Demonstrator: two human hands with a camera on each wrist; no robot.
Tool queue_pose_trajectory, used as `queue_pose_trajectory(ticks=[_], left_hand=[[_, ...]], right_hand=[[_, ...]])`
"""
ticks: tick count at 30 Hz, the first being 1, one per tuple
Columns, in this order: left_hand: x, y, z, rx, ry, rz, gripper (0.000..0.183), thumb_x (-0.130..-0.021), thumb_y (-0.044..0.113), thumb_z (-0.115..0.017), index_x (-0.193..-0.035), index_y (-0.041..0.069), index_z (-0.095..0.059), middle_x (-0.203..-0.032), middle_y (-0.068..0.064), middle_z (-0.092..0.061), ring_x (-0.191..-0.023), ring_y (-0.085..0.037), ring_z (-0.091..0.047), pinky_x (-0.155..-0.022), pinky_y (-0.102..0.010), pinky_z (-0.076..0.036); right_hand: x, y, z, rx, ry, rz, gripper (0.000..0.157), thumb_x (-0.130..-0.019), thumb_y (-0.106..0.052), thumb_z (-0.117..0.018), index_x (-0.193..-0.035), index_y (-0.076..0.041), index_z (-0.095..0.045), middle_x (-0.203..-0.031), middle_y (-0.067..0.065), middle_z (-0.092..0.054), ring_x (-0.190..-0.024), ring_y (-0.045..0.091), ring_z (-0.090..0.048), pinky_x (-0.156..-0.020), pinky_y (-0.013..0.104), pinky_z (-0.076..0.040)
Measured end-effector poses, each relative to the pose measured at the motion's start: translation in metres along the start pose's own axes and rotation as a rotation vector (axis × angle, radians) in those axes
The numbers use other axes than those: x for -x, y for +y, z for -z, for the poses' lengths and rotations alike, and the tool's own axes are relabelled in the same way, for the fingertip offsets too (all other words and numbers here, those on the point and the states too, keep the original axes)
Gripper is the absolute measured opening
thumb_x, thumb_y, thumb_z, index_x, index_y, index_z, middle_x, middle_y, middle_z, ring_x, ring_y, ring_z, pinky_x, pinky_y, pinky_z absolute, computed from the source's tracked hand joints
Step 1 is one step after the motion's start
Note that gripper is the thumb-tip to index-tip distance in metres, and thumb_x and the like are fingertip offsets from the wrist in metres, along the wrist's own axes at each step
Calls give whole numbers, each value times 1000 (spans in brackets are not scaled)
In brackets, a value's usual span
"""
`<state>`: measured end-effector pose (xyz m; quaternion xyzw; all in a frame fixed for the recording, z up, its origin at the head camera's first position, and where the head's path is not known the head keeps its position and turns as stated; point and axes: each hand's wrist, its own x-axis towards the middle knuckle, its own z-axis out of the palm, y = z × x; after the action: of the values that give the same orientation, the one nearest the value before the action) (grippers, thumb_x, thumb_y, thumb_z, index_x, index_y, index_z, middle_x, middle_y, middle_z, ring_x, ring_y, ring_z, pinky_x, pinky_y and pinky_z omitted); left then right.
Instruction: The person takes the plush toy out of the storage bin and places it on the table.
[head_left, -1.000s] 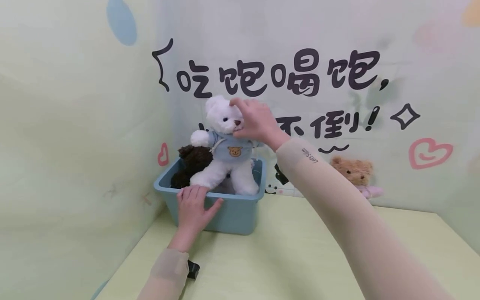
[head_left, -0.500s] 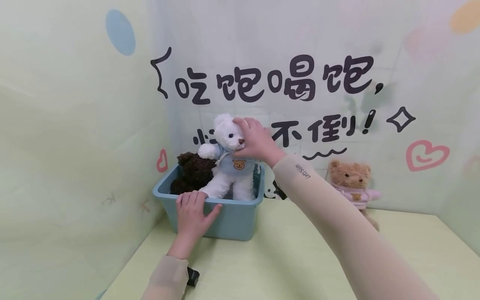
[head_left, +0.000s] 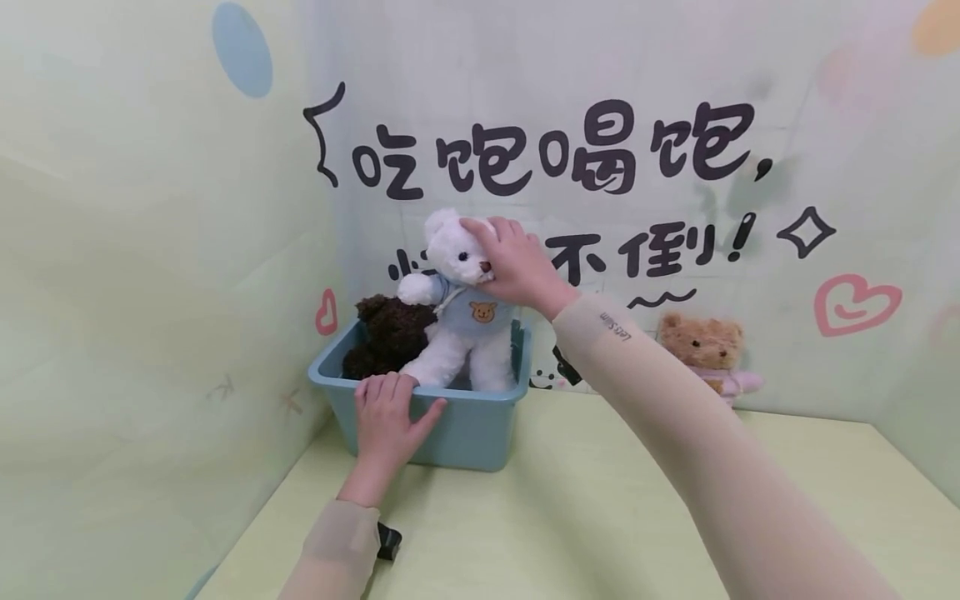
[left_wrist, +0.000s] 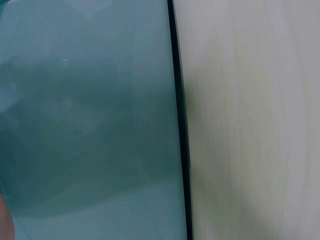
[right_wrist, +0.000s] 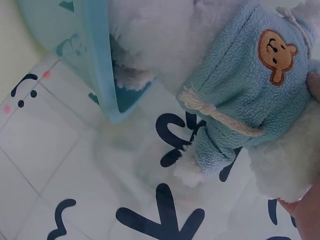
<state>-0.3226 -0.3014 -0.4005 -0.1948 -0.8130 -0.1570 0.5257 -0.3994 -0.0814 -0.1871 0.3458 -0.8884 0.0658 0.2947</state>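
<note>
In the head view, my right hand [head_left: 521, 262] grips the head of a white teddy bear [head_left: 476, 308] in a light blue hoodie. The bear is upright, its legs inside a blue plastic bin [head_left: 465, 429]. The right wrist view shows the teddy bear's hoodie [right_wrist: 240, 85] sideways, with its bear-face patch, close to the bin's rim [right_wrist: 112, 112]. My left hand [head_left: 390, 425] holds the bin's front rim, fingers over the edge and thumb on the outer wall. A dark brown plush toy [head_left: 393, 333] lies in the bin's left part.
A tan teddy bear [head_left: 705, 342] in a pink top sits at the back right, partly behind my right sleeve. The bin stands on a pale yellow-green table [head_left: 600, 492], close to the left wall [head_left: 150, 333]. A printed backdrop [head_left: 862, 167] rises behind.
The white teddy bear has come down and slightly right, its legs moving deeper into the bin. My left hand stays on the rim. The head view tilted and came back.
</note>
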Motion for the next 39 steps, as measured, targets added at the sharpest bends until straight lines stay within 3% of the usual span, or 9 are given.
queue_pose_trajectory(ticks=[16,25,39], left_hand=[[-5,4,-5,2,-3,8,64,-92,67,-40,-89,5,-53,-81,-10,-48,-80,-33,-43,-84,-53,-28],[-4,0,-4,-6,-10,8,63,-92,67,-42,-88,5,-52,-81,-10,-48,-81,-33,-43,-85,-53,-28],[2,0,-5,0,-12,22,66,-91,69,-39,-90,4,-52,-82,-10,-48,-82,-34,-43,-85,-53,-27]], right_hand=[[-3,27,67,101,257,150,82,-78,-21,-77,-146,-14,-32,-134,25,-40,-121,40,-39,-92,56,-38],[15,43,93,199,189,110,87,-80,-24,-77,-149,-17,-27,-139,25,-34,-127,41,-34,-97,57,-34],[56,76,103,198,50,-53,89,-83,-19,-74,-153,-20,-19,-141,26,-32,-128,42,-32,-100,59,-29]])
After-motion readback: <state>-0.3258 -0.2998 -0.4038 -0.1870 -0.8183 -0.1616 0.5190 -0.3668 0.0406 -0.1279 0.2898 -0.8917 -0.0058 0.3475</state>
